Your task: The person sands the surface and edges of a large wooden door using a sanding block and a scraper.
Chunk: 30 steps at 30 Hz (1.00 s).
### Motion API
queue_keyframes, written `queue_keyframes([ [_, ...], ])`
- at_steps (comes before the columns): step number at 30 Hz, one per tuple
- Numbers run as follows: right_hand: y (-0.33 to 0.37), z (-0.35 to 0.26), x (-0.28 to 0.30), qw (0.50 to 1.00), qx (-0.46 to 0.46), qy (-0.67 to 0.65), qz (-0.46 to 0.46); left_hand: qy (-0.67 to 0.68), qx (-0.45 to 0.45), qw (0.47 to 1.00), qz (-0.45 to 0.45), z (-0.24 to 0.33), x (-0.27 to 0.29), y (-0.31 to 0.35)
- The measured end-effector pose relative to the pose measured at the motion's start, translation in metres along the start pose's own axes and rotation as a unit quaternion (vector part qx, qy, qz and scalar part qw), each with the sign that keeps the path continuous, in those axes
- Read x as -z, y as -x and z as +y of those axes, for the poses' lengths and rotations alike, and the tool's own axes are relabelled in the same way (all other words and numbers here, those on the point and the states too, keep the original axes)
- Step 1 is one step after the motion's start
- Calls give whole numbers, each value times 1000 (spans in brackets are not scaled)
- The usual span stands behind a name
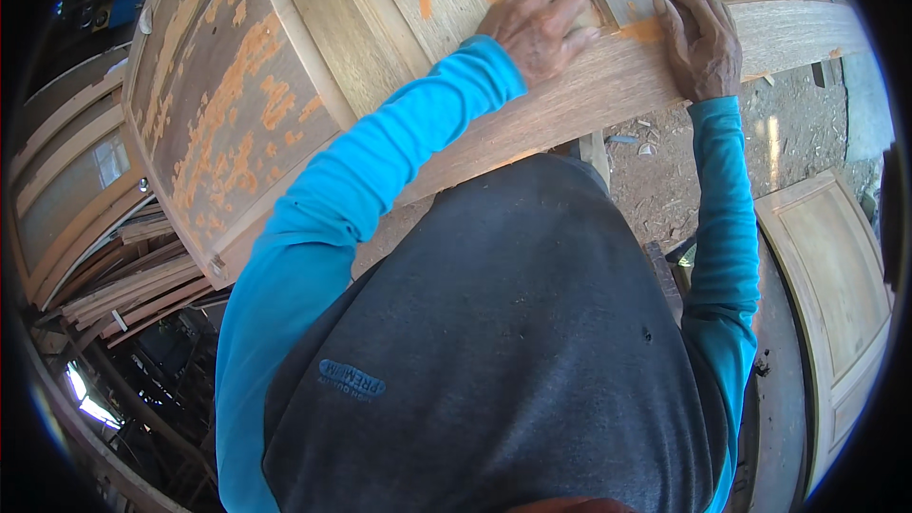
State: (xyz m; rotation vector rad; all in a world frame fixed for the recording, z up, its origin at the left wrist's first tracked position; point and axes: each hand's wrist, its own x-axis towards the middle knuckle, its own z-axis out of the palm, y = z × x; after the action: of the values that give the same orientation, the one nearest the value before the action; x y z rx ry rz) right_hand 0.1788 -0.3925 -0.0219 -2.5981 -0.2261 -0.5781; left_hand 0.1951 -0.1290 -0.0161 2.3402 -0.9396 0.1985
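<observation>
Dark shirt (513, 323) nearest camera. Left hand (538, 28) curled on wooden door (589, 90) along near edge; cannot tell if gripping anything. Right hand (707, 49) farther right on door, thumb parted from bent fingers. Dirt floor (655, 176) below.

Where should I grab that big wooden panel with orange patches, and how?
Probably best by the long near edge of the big wooden panel, hands spread apart, coming from the side where the dark shirt is. That edge runs long, and ground shows past its right part, so fingers could likely curl under there.
</observation>
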Motion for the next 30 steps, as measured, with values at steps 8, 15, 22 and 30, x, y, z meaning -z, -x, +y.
queue_keyframes([
  [8,1,-4,2,1000,-4,11,21,24,24,999,-22,-11,28,38],
  [15,0,-3,4,1000,-9,-23,4,-5,-43,999,7,1,7,0],
  [22,0,-5,0,1000,3,17,12,-32,-41,997,-53,-8,31,24],
  [30,6,4,5,1000,-16,-1,-20,-36,-49,998,8,-7,23,33],
])
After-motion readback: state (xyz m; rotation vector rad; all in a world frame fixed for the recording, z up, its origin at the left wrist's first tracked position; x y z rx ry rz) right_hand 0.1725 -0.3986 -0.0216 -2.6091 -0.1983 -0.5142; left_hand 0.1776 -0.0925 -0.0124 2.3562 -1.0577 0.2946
